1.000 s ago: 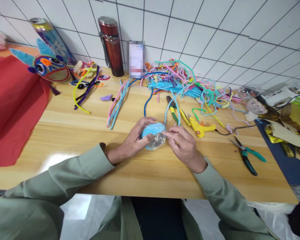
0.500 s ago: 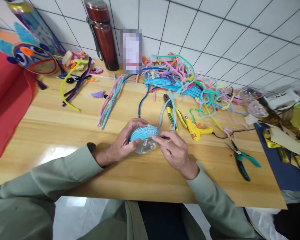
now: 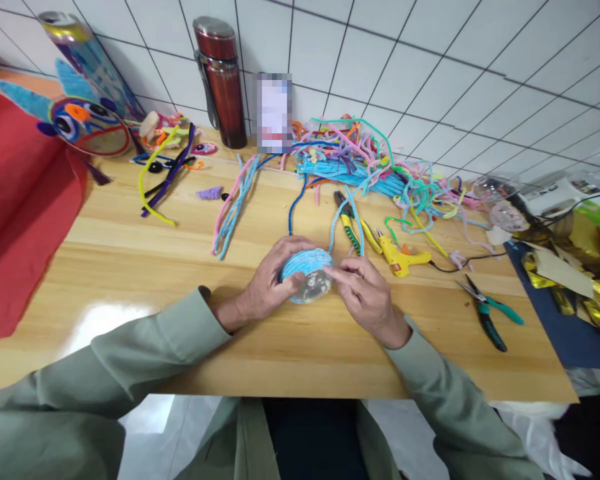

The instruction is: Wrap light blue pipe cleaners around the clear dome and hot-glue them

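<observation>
Just in front of me, my left hand (image 3: 275,280) is wrapped round a clear plastic ball (image 3: 316,287), its thumb across the near side. Rows of light blue pipe cleaner (image 3: 307,260) cover the ball's upper part; the lower part is bare and see-through. My right hand (image 3: 365,293) is closed at the ball's right side, with the index fingertip against the edge of the blue rows. The fingers seem to pinch the pipe cleaner there, though the contact is partly hidden. Beyond the ball lie loose light blue strands (image 3: 336,223) and yellow-green pliers (image 3: 350,230).
A yellow glue gun (image 3: 403,259) with a cord and teal-handled pliers (image 3: 487,313) lie to the right. Behind is a heap of pipe cleaners (image 3: 350,172). A red flask (image 3: 225,87) and a phone (image 3: 274,117) stand at the wall. Red cloth (image 3: 25,220) covers the left.
The whole scene has shifted a little to the right as the head view turned. Both hands keep their hold on the ball, and the right fingertips stay at the blue edge.
</observation>
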Demonstrator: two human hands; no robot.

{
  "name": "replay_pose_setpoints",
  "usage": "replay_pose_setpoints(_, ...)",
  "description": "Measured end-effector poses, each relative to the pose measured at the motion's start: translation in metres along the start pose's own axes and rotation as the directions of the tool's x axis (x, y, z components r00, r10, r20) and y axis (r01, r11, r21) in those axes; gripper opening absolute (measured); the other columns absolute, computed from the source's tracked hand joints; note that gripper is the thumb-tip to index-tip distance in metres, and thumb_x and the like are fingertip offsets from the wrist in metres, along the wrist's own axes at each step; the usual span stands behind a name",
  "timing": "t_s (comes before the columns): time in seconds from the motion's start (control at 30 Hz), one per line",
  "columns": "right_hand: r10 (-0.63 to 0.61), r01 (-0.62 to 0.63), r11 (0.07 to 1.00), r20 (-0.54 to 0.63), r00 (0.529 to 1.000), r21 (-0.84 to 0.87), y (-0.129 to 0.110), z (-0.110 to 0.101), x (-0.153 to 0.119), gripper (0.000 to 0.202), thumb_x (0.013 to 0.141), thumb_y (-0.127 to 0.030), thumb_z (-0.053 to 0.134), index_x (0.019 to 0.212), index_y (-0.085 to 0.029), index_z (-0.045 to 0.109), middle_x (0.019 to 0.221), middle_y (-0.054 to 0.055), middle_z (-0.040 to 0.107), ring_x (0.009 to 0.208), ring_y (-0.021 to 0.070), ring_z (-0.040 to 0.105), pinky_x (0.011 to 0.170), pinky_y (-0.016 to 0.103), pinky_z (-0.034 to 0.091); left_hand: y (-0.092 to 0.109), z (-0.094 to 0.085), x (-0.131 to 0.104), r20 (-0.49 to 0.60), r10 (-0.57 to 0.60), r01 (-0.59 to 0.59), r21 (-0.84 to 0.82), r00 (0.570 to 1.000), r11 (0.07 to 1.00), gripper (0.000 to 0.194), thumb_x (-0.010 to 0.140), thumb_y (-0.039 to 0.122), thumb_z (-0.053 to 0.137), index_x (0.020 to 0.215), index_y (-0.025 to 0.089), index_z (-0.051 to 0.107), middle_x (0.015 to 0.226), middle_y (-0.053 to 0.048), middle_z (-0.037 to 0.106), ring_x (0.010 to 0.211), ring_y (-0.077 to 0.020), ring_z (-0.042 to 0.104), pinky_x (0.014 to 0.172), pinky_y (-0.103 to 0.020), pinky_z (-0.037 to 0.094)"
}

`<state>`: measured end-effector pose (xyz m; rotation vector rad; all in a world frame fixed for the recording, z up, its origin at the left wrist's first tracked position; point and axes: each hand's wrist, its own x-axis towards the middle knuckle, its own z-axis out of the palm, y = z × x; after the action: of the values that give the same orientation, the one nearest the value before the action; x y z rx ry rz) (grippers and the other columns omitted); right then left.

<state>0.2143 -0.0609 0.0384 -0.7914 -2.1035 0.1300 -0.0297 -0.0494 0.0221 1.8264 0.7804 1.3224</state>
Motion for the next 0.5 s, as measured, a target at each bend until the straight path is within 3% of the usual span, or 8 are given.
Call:
replay_pose_setpoints(0.27,0.051,-0.05,0.995,0.013,0.999,-0.083,-0.0042,-0.0046,-0.0077,0.064,0.097,0.001,0.065,0.147,-0.039,0.072,0.101,0.004,0.073,0.088,0.0187,0.072,0.074,0.033,0.061,0.0002,0.0055,-0.0006,0.023,0.018,-0.018,-0.02,1.0,1.0,0.042,0.102,0.038,0.064,0.141,0.022,0.063,0.139,-0.015,0.069,0.133,-0.0332,0.065,0.116,-0.053,0.053)
replay_pose_setpoints(0.5,0.056,-0.056,0.987,-0.003,0.998,-0.149,-0.0006,-0.0036,-0.0083,0.045,0.099,-0.004,0.067,0.13,-0.034,0.079,0.096,0.003,0.074,0.082,0.018,0.072,0.07,0.033,0.06,0.0015,0.0065,0.0,0.008,-0.031,0.031,-0.043,0.999,0.999,0.039,0.099,0.033,0.062,0.136,0.022,0.064,0.136,-0.014,0.069,0.129,-0.0322,0.064,0.116,-0.052,0.053)
